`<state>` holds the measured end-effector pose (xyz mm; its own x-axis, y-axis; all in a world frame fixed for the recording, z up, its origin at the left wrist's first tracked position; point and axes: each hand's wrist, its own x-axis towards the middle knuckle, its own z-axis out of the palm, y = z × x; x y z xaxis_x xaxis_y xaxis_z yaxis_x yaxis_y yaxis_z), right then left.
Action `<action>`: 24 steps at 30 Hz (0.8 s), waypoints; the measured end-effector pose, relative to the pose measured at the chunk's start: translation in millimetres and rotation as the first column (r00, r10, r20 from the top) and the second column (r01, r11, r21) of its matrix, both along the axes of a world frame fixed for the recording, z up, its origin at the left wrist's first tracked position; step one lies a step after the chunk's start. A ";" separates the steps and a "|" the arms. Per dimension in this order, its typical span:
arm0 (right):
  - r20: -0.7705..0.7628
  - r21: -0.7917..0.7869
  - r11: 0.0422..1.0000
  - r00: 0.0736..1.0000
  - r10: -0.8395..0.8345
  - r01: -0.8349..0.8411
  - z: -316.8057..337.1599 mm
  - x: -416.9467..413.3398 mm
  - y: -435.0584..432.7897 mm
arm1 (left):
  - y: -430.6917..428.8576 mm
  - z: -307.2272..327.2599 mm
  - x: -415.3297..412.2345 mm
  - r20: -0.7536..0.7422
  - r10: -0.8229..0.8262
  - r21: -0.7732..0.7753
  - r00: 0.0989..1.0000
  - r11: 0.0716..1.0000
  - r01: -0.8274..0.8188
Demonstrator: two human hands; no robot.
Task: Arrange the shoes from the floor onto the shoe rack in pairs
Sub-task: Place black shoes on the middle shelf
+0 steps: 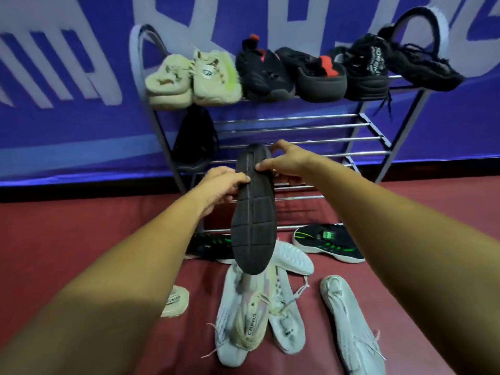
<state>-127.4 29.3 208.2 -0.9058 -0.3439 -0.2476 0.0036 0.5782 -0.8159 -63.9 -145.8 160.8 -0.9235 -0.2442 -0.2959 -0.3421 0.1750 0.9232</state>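
Note:
A black shoe [253, 212] hangs in the air in front of the shoe rack [297, 123], its grooved sole turned towards me, toe end near the middle shelf. My left hand [216, 189] grips its left edge and my right hand [286, 161] pinches its upper right edge. Another black shoe [194, 139] lies at the left end of the middle shelf. On the top shelf stand a beige pair [192, 78], a black pair with red [289, 74] and a black fuzzy pair [392, 66].
On the red floor lie a black-and-green shoe [328, 242], its partner [208, 247] partly behind my left arm, several white and cream shoes [259, 307], and a beige shoe [176, 301]. A blue banner wall [67, 104] stands behind the rack.

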 end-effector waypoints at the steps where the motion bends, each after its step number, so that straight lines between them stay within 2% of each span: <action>1: 0.007 -0.018 1.000 1.000 0.017 -0.017 0.0 1.5 -8.1 | -8.0 1.9 3.2 -0.003 0.016 0.000 1.000 1.000 -0.016; 5: 0.020 -0.078 0.997 1.000 0.020 -0.018 3.2 3.1 -34.7 | -29.7 13.1 11.9 -0.022 0.012 0.023 1.000 1.000 -0.011; 10: 0.003 -0.082 0.997 1.000 -0.010 0.011 10.2 4.5 -49.8 | -41.1 22.1 14.7 -0.048 0.005 -0.029 0.999 1.000 -0.007; 13: -0.022 -0.091 0.996 1.000 0.009 -0.011 8.6 4.9 -49.2 | -40.2 21.2 16.9 -0.013 0.000 -0.045 1.000 0.999 0.000; 15: -0.049 -0.116 0.992 0.997 0.052 -0.057 6.0 5.9 -47.9 | -41.2 18.2 17.2 0.013 -0.052 -0.012 0.999 0.999 0.052; 18: -0.091 -0.149 0.977 0.986 0.143 -0.155 6.4 7.5 -42.2 | -44.9 16.5 17.8 -0.031 -0.068 0.062 0.997 0.996 0.070; 21: -0.085 -0.214 0.957 0.979 0.183 -0.197 11.9 9.5 -33.7 | -49.5 19.4 20.1 -0.078 -0.051 0.161 0.996 0.985 0.063; 24: -0.065 -0.273 0.941 0.979 0.192 -0.202 17.1 9.3 -27.1 | -52.4 22.9 20.7 -0.060 -0.006 0.237 0.998 0.971 0.020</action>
